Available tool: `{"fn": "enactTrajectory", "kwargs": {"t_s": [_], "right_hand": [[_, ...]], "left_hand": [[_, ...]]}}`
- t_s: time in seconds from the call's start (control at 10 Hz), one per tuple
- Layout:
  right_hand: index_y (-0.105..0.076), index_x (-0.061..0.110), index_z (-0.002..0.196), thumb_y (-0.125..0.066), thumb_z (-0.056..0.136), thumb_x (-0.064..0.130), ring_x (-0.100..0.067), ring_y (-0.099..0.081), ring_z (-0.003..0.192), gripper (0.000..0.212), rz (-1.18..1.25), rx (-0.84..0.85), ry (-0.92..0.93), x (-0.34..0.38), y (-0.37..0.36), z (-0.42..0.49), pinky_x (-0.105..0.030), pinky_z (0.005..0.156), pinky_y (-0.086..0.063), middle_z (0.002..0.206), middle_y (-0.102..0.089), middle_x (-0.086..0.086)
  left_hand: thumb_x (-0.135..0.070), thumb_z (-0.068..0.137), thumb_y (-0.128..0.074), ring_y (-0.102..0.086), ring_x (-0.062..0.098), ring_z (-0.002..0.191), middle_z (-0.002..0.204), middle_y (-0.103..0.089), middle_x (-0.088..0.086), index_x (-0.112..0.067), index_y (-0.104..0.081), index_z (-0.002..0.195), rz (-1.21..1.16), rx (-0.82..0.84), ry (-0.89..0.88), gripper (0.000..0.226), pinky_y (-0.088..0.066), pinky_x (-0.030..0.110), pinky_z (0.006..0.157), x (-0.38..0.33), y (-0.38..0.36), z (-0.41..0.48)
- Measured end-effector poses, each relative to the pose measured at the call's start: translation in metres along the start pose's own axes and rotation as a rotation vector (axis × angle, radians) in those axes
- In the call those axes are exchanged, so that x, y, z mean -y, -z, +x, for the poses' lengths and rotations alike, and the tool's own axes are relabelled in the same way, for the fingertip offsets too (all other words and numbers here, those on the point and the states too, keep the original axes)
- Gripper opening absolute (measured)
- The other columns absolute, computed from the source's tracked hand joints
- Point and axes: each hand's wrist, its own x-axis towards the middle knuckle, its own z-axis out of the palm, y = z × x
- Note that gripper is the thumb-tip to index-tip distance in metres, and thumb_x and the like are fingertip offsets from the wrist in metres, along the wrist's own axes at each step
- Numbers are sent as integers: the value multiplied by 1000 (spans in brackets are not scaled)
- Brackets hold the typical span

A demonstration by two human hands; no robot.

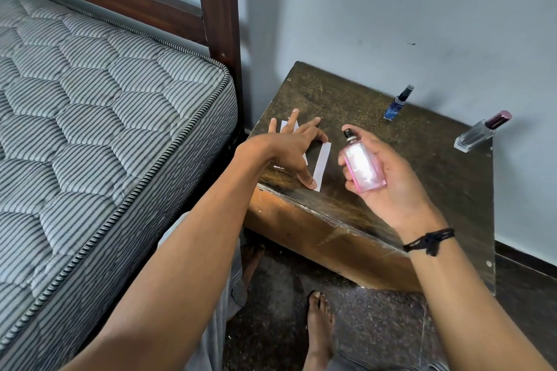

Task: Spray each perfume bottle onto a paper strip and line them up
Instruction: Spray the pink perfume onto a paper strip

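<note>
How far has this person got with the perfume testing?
Early, it seems. Done: white paper strips lie on the table; whether any is sprayed I cannot tell. In hand: the right hand holds the pink bottle, nozzle bare, beside the strips, which the left hand rests on. Left: the blue bottle and the clear bottle stand capped further back.

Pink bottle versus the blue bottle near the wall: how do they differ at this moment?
The pink bottle is held in the right hand above the table; the blue bottle stands on it, untouched. The pink bottle's spray nozzle is bare; the blue bottle is capped. The pink bottle looks broader than the blue bottle. Both are small.
</note>
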Motion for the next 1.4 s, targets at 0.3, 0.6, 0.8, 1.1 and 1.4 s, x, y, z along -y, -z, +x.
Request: {"fn": "enactTrajectory", "kwargs": {"t_s": [0.3,0.6,0.8,1.1,1.4], "right_hand": [[-51,23,145,-55,101,28,-18,-57,80,45,286,116,72,1,6,-4,-24,61,-49,98,-57,-7],[-55,44,141,-56,103,25,-13,-57,94,42,-322,-135,165,5,1,0,-30,77,-44,106,-66,-5],[-47,39,142,-56,104,32,4,-56,68,39,-1026,-240,369,-11,0,1,-16,67,-41,82,-55,15],[-57,35,130,-64,93,33,-16,-59,88,38,-1414,-106,320,-22,-3,2,-36,71,-49,101,-63,4],[-58,35,121,-65,88,39,-21,-56,81,34,-1434,-87,316,-28,-4,9,-35,66,-38,87,-58,11]], "left_hand": [[-49,66,-88,37,23,146,167,14,-14,-36,-27,149,-4,6,4,104,22,63,114,-1,0,-1],[-49,66,-88,36,23,146,166,15,-13,-36,-27,149,9,4,8,104,23,62,114,-1,0,-1],[-50,66,-88,36,23,146,166,16,-13,-36,-26,150,9,7,10,105,23,63,114,-1,0,0],[-49,65,-88,37,23,146,166,15,-13,-35,-27,150,-6,8,3,105,22,63,114,-1,0,-2],[-44,66,-89,35,24,146,167,14,-12,-36,-28,149,-15,4,8,103,22,62,114,-3,1,-3]]}}
